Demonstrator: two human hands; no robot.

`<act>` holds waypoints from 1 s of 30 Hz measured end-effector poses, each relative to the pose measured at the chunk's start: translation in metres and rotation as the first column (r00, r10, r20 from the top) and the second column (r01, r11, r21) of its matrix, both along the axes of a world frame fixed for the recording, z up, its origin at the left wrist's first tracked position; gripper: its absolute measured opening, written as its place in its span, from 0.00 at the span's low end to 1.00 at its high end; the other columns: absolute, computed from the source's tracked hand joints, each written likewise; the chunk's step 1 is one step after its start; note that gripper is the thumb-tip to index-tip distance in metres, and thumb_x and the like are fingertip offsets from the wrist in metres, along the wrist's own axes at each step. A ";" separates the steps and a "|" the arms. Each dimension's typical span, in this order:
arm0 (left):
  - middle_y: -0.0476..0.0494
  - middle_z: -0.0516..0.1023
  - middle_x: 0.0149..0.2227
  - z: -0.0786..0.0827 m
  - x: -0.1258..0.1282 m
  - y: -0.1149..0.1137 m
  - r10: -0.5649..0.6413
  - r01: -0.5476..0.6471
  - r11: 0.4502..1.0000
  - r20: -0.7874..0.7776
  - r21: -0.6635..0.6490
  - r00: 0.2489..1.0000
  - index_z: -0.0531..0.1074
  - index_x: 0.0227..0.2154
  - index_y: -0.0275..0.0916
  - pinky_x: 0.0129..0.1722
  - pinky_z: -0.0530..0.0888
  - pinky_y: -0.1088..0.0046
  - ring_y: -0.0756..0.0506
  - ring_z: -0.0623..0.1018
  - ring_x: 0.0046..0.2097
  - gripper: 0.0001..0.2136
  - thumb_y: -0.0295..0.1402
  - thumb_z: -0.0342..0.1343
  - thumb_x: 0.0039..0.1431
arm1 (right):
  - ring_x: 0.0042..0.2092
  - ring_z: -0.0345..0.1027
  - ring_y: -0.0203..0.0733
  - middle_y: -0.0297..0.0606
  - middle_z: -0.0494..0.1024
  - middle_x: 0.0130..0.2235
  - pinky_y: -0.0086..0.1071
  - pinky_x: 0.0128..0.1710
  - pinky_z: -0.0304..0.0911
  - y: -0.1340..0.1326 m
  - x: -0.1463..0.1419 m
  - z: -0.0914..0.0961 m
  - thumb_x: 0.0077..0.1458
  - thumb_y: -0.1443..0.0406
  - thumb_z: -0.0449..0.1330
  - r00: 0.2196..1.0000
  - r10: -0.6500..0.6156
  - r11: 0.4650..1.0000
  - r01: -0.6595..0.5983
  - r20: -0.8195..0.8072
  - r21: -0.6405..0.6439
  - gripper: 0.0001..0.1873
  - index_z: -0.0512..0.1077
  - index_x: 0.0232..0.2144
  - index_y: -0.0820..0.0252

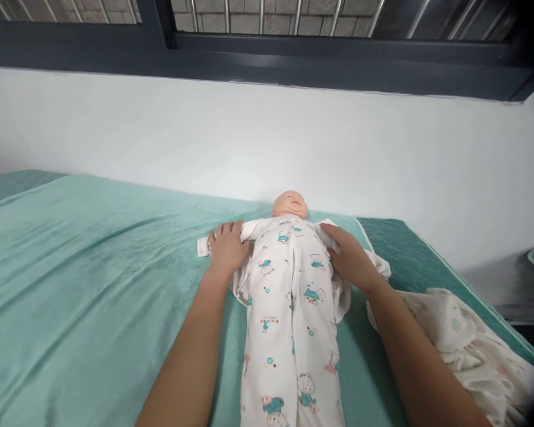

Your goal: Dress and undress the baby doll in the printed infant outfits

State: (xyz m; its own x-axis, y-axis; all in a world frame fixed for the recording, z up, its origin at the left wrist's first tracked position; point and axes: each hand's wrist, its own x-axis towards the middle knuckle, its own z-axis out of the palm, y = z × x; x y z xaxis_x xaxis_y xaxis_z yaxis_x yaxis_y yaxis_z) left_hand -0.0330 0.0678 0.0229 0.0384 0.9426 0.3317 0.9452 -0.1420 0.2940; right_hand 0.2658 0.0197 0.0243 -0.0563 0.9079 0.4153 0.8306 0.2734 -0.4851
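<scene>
A baby doll (290, 204) lies face up on the green bed cover, its head toward the wall. It wears a white romper (293, 314) printed with bears and little houses, with a front seam down the middle. My left hand (228, 242) lies over the sleeve on the left, fingers apart, and the cuff (203, 247) sticks out beyond them. My right hand (350, 256) is at the doll's other shoulder, with white sleeve cloth between thumb and fingers. The fingertips there are partly hidden. The romper's lower end runs out of view at the bottom.
A crumpled white printed cloth (463, 350) lies beside my right forearm. The bed's green cover (93, 284) spreads to the left, with a darker quilted green layer (409, 255) at right. Behind stands a white wall (231, 136) under a dark, barred window frame (293, 62).
</scene>
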 end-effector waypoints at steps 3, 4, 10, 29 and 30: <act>0.38 0.69 0.61 0.002 0.003 -0.001 -0.019 0.016 0.999 0.062 0.043 0.998 0.62 0.62 0.44 0.63 0.56 0.46 0.35 0.65 0.62 0.26 0.34 0.49 0.60 | 0.60 0.64 0.46 0.37 0.72 0.58 0.46 0.60 0.58 -0.013 -0.034 0.030 0.57 0.69 0.50 0.987 0.067 0.994 -0.054 -0.145 0.094 0.24 0.68 0.54 0.51; 0.38 0.71 0.59 0.003 0.003 -0.001 -0.013 0.009 0.999 0.075 0.052 0.997 0.64 0.60 0.44 0.62 0.58 0.48 0.36 0.67 0.61 0.24 0.34 0.48 0.60 | 0.58 0.65 0.45 0.36 0.73 0.56 0.44 0.59 0.59 -0.014 -0.049 0.040 0.57 0.69 0.50 0.983 0.117 0.989 -0.102 -0.145 0.104 0.23 0.69 0.53 0.51; 0.41 0.79 0.48 -0.001 0.004 0.005 0.078 -0.092 0.988 0.115 0.125 0.990 0.73 0.47 0.43 0.54 0.65 0.57 0.38 0.75 0.52 0.15 0.36 0.44 0.65 | 0.51 0.69 0.47 0.40 0.76 0.50 0.40 0.49 0.64 0.023 -0.136 0.072 0.57 0.71 0.50 0.850 0.452 0.892 -0.437 0.271 -0.119 0.20 0.72 0.49 0.55; 0.45 0.79 0.47 -0.004 0.000 0.006 0.070 -0.080 0.988 0.075 0.132 0.995 0.74 0.47 0.46 0.50 0.67 0.59 0.39 0.75 0.50 0.14 0.33 0.48 0.62 | 0.42 0.74 0.51 0.46 0.80 0.43 0.37 0.34 0.65 0.087 -0.182 0.068 0.55 0.64 0.57 0.686 0.430 0.873 -0.150 0.587 -0.464 0.14 0.73 0.44 0.59; 0.46 0.79 0.48 -0.004 -0.001 0.005 0.060 -0.071 0.987 0.084 0.142 0.995 0.74 0.47 0.47 0.49 0.67 0.60 0.39 0.75 0.50 0.14 0.32 0.48 0.62 | 0.42 0.74 0.51 0.45 0.80 0.44 0.36 0.34 0.64 0.086 -0.179 0.070 0.56 0.63 0.57 0.685 0.430 0.874 -0.154 0.588 -0.460 0.15 0.73 0.45 0.58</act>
